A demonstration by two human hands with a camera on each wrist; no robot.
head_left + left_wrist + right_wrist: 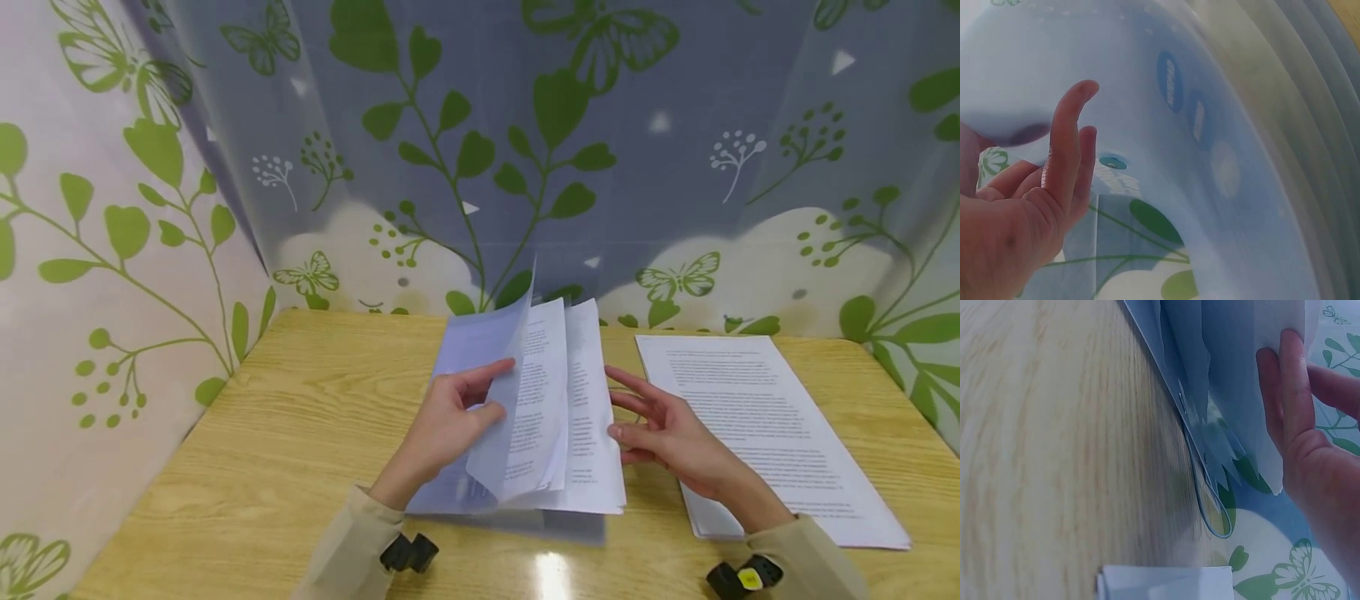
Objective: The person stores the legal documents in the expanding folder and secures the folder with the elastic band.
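An open translucent bluish plastic folder (450, 450) lies mid-table, with printed sheets (588, 400) standing fanned in it. My left hand (450, 417) pinches its raised plastic cover (504, 446) between thumb and index finger. In the left wrist view, the left fingers (1063, 137) show against this cover, which bears oval printed marks. My right hand (675, 437) holds the right edge of the sheets, thumb at the front. In the right wrist view, two fairly straight fingers (1294, 381) lie against their back. A thin cord loop (1229, 528) hangs by the folder's edge.
A separate stack of printed paper (757, 433) lies right of the folder, partly under my right forearm. The wooden table (300, 433) meets a patterned curtain (675, 167) at the back and a patterned light curtain (75, 292) on the left.
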